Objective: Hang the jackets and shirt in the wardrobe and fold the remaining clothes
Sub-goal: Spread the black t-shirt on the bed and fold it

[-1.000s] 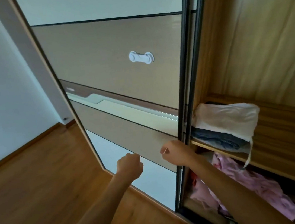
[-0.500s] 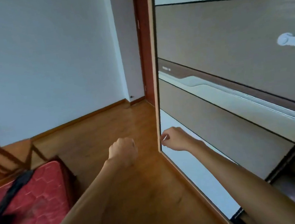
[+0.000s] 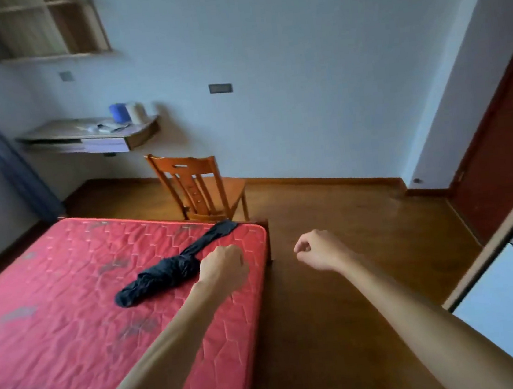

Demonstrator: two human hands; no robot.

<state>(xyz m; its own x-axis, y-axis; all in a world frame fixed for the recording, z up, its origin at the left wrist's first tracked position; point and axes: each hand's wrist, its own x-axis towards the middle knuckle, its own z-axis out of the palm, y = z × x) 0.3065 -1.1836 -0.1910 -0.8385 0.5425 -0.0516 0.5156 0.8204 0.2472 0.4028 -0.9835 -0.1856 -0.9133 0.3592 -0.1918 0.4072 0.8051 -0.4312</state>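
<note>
Head view of a bedroom, at the step of fetching the next piece of clothing. The left hand (image 3: pixel 223 267) is held over the near right part of the red mattress (image 3: pixel 54 313), its fingers (image 3: pixel 235 254) clenched into a fist in which nothing is grasped. The right hand (image 3: pixel 316 250) is held over the wooden floor (image 3: pixel 368 261) just right of the bed's corner, its fingers likewise curled, thumb against forefinger, with nothing between them. The task's thing, a black garment (image 3: pixel 165 273), is seen lying on the mattress: a bunched mass just left of the left hand, from which a long narrow part is stretched to the far right corner of the bed. Whether the left hand is touching the cloth cannot be told. A wooden chair (image 3: pixel 203 184) is placed beyond that corner and a wall-mounted table (image 3: pixel 82 139) farther left. The wardrobe door (image 3: pixel 512 318) is cut off at the near right edge, and the wardrobe's inside is not shown. The step in hand is judged to be the pick-up of the garment, with hanging or folding not yet begun. For the next move the left fingers would need to be released and closed round the bunched mass and the trailing part gathered by the right hand. The piece would then be shaken out so that its kind can be determined: jacket or shirt to be hung, anything else to be folded.
</note>
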